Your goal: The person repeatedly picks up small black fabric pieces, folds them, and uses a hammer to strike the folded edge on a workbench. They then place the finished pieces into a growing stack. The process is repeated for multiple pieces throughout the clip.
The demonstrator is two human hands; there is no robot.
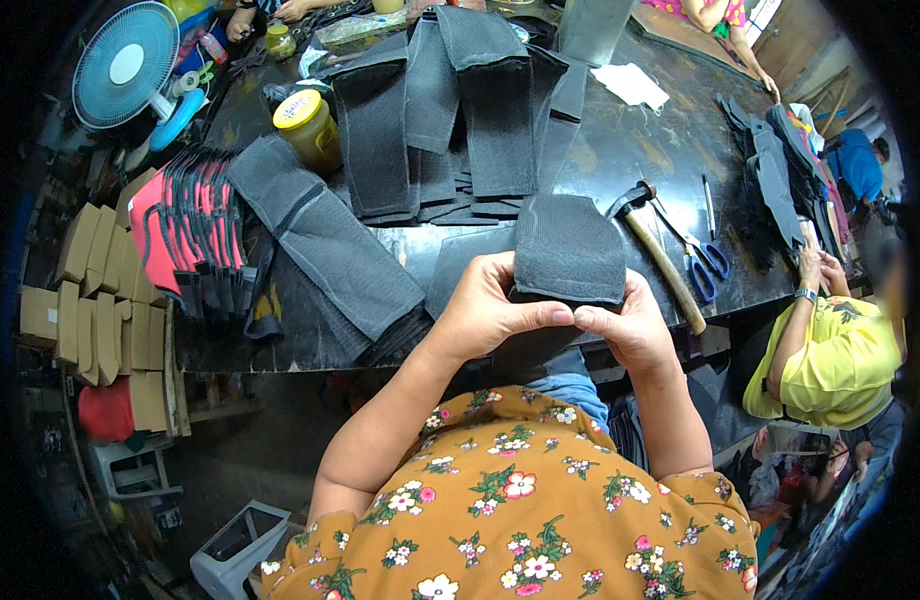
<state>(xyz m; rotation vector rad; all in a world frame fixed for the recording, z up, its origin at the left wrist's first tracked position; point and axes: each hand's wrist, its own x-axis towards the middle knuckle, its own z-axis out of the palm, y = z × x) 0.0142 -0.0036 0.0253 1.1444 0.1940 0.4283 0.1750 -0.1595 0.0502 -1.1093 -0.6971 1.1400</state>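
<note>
A dark mesh piece (pixel 568 250) is held over the tabletop (pixel 630 150) edge, its lower hem pinched by the left hand (pixel 490 310) and right hand (pixel 630 325). If either grip is loosened, the fold could be lost or skewed against the stacked pieces (pixel 460 110).

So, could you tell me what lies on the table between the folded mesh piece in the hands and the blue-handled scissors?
In the head view, a wooden-handled hammer lies between the mesh piece and the scissors.

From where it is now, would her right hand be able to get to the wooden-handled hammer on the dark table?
Probably yes. The right hand is pinching the folded black mesh piece, but the wooden-handled hammer lies just beside it on the dark table, with nothing between. She would need to let go first.
</note>
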